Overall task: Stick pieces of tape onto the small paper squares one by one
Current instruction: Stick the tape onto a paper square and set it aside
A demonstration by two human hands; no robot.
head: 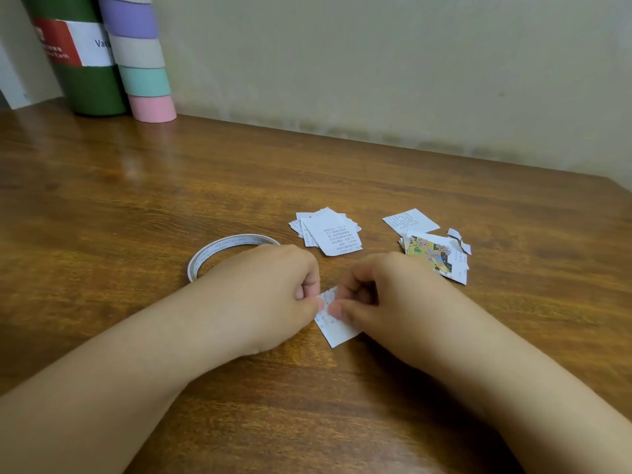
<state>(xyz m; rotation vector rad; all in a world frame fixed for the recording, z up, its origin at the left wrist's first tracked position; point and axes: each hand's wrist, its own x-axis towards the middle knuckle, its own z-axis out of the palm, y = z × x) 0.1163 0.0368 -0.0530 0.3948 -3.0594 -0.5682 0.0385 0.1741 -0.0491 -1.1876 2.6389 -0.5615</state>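
A small printed paper square (337,328) lies on the wooden table (136,206) between my hands. My left hand (273,289) has its fingers curled and its thumb tip presses on the square's left part. My right hand (383,292) is curled too, with its thumb tip on the square right beside the left thumb. Any tape piece under the thumbs is hidden. A thin white tape roll (219,249) lies flat behind my left wrist. Beyond my hands sit a stack of paper squares (330,234) and a second pile with a colourful picture piece (432,249).
At the back left stand a green cylinder with a red and white label (82,63) and a pastel striped tube (143,59), against the wall. Small torn paper scraps (460,239) lie by the right pile. The table's right edge runs near the far right corner.
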